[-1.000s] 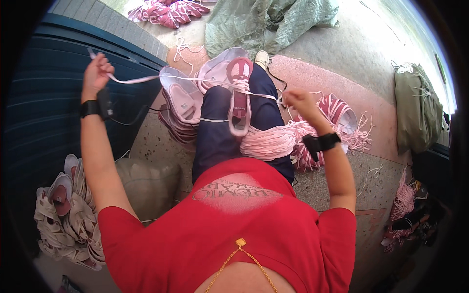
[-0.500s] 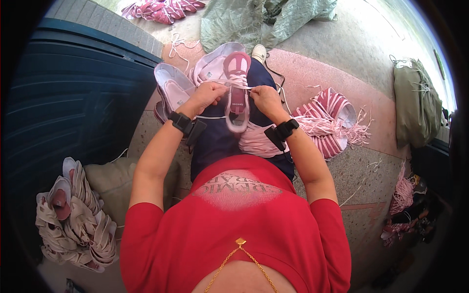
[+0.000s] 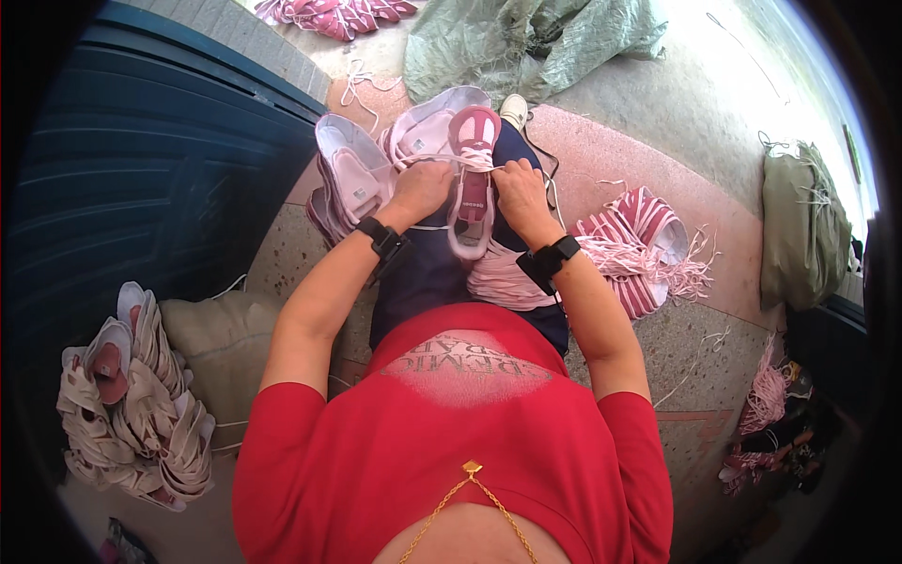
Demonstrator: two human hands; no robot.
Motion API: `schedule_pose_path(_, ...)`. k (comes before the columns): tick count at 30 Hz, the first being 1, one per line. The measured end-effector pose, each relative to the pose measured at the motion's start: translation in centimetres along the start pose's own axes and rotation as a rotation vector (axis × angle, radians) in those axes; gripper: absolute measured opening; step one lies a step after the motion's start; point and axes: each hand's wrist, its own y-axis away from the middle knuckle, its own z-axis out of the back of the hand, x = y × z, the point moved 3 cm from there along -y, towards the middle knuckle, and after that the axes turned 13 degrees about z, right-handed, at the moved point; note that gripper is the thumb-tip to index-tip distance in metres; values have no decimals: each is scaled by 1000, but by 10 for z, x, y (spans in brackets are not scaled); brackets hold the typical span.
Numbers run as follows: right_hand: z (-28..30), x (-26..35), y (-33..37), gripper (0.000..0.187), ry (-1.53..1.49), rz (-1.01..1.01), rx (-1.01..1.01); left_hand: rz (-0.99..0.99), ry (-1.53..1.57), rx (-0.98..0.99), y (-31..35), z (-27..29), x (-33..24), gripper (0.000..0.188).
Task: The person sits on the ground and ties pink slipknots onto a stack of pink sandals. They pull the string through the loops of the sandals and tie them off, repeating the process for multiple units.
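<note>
A pink and maroon shoe upper [image 3: 474,202] lies lengthwise on my lap, its toe pointing away from me. White lace [image 3: 479,158] crosses its front part. To the left of the upper, my left hand [image 3: 425,188] is closed with a lace strand pinched in it. On the other side my right hand [image 3: 522,193] pinches the lace close to the eyelets. The strand runs fairly level between both hands. A bundle of pale pink laces [image 3: 507,280] rests on my lap beneath my right wrist.
Pale pink shoe uppers [image 3: 352,174] are stacked left of my knees. Striped uppers with laces [image 3: 639,244] lie at right. Beige uppers [image 3: 141,404] and a stuffed sack [image 3: 221,352] sit at lower left by a blue door [image 3: 150,179]. A green sack [image 3: 803,226] stands far right.
Both hands keep hold of the lace across the upper. My left hand has turned its back upward, and the right fingers have drawn closer to the eyelets. The whole view has shifted slightly.
</note>
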Motion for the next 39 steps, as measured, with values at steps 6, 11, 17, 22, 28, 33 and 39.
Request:
schedule_pose_path(6, -21, -13, 4, 14, -256, -229, -79, -127, -239, -108, -2, 12, -28, 22)
schedule_pose_path(11, -1, 0, 10, 21, 4, -254, -168, -55, -187, -332, 8, 16, -27, 23)
schedule_pose_path(17, 9, 13, 4, 23, 110, -196, 44, 52, -328, -206, 26, 6, -34, 27)
schedule_pose_path(22, -7, -4, 10, 18, -54, -144, -68, -75, -214, -411, 22, 13, -36, 16)
schedule_pose_path(28, -16, -6, 13, 10, -408, -211, -361, -293, -603, -264, 15, 8, -59, 8)
schedule_pose_path(33, -16, -1, 7, 10, -261, -8, -299, -395, -293, -175, -4, 10, -47, 3)
schedule_pose_path(39, -12, 2, -7, 8, 73, 30, 29, 39, 1141, 107, -17, 91, -84, 19)
